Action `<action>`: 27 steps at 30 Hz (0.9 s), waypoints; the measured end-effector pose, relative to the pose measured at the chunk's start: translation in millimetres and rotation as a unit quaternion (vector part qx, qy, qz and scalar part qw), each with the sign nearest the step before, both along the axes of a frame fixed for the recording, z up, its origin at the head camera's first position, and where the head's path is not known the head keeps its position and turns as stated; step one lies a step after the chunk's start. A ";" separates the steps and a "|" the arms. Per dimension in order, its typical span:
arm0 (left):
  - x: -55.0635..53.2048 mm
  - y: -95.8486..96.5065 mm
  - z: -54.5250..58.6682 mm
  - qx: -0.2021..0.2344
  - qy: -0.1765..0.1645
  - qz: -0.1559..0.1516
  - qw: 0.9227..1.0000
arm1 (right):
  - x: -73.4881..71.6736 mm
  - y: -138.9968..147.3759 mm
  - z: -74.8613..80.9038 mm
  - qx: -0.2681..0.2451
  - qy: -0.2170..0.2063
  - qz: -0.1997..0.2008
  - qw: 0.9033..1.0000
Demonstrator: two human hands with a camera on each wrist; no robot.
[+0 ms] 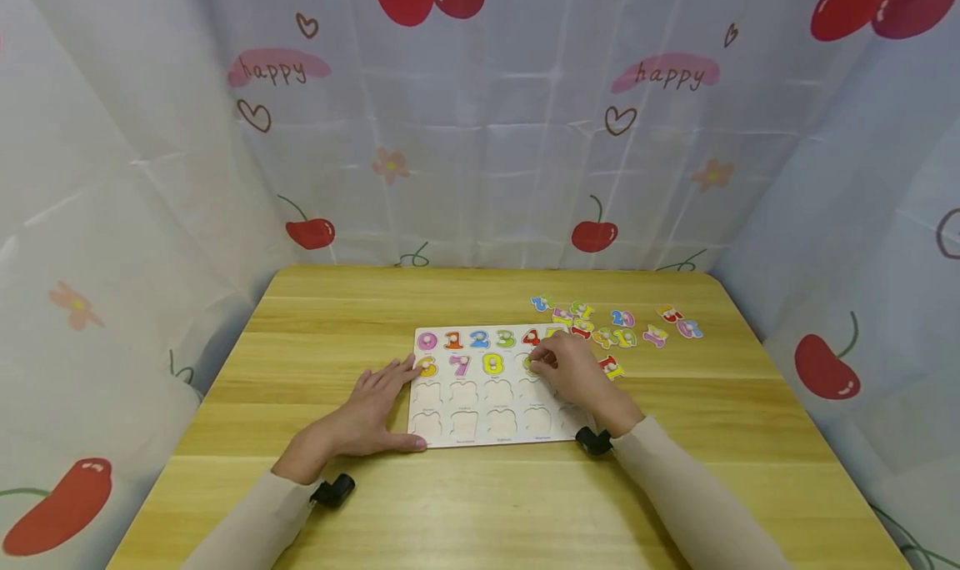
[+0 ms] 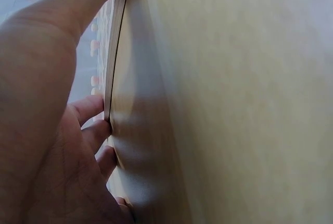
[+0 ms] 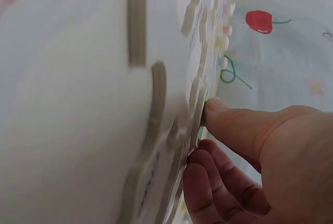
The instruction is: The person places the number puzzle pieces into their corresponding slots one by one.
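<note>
A white wooden number puzzle board (image 1: 480, 437) lies on the table, with 0 to 4 and 6 to 8 visible in its upper rows and bare recesses in the lower rows. My left hand (image 1: 367, 412) rests along the board's left edge, fingers spread and thumb at the near corner. The left wrist view shows those fingertips (image 2: 96, 130) touching the board's side. Over the second row, just right of the yellow 8 (image 1: 492, 364), my right hand (image 1: 573, 374) pinches a yellow-green number piece (image 1: 528, 363). Its digit is mostly hidden by the fingers.
Loose number pieces (image 1: 622, 319) lie scattered beyond and right of the board, several overlapping. A red-and-yellow piece (image 1: 612, 367) lies close beside the right hand. The wooden table (image 1: 480, 503) meets a printed curtain (image 1: 480, 137) at the back and sides.
</note>
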State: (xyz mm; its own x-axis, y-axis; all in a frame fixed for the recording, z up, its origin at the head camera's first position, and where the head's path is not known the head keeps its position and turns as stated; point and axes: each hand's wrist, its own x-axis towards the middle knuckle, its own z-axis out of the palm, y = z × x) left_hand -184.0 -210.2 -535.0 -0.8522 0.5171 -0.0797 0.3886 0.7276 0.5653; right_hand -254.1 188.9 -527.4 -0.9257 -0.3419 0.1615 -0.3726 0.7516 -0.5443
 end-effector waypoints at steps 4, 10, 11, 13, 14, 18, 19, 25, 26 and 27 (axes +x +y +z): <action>-0.5 0.5 1.4 0.001 -0.001 0.001 1.000 | 1.4 -7.6 2.3 0.000 -0.014 -0.012 1.000; 0.2 0.4 3.5 0.001 -0.005 0.004 1.000 | 2.3 -16.8 2.7 -0.010 -0.032 -0.017 0.999; 0.4 0.5 3.6 0.002 -0.005 0.004 1.000 | 2.1 -17.9 2.0 -0.011 -0.031 -0.016 0.999; 0.8 0.7 3.5 0.003 -0.004 0.004 1.000 | 1.9 -19.7 1.2 -0.012 -0.029 -0.015 0.999; 1.0 0.8 3.5 0.003 -0.005 0.005 1.000 | 1.9 -20.1 0.9 -0.012 -0.028 -0.014 0.999; 0.6 1.2 2.8 0.005 -0.004 0.004 1.000 | 2.4 -20.0 1.5 -0.014 -0.033 -0.016 0.999; 0.4 1.1 2.5 0.005 -0.004 0.004 1.000 | 2.5 -19.4 2.0 -0.015 -0.035 -0.018 0.999; 0.6 1.2 1.6 0.004 -0.002 0.003 1.000 | 2.0 -15.9 5.8 -0.011 -0.050 -0.025 0.998; 0.6 1.2 1.6 0.004 -0.001 0.003 1.000 | 1.4 -15.6 6.3 -0.009 -0.051 -0.026 0.998; 0.5 1.2 1.5 0.003 0.000 0.002 1.000 | 0.9 -15.4 6.8 -0.007 -0.051 -0.027 0.998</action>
